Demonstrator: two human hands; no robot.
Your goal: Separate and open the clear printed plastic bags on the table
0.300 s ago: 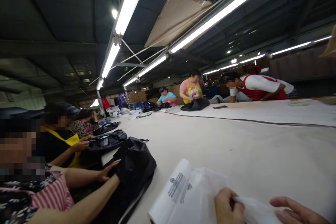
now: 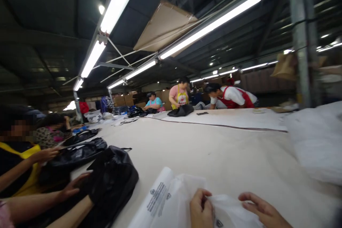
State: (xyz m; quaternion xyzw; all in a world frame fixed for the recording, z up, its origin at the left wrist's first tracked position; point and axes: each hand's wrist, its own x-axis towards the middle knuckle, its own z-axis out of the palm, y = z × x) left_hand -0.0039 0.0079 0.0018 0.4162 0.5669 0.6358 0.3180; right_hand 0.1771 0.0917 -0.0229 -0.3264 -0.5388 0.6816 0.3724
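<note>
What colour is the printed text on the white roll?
The printed text on the white roll looks nearly black, best seen in the head view.

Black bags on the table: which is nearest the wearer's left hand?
The front-left black bag, closest to the white plastic roll; the other black bags are farther off.

Your left hand (image 2: pixel 200 211) pinches thin white plastic (image 2: pixel 227 206) beside a printed roll (image 2: pixel 157 199), while your right hand (image 2: pixel 264 209) sits just right of it, fingers parted. Black bags (image 2: pixel 117 172) line the pale table's (image 2: pixel 213 149) left side; far across, a person in a red apron (image 2: pixel 237 96) leans over.
</note>
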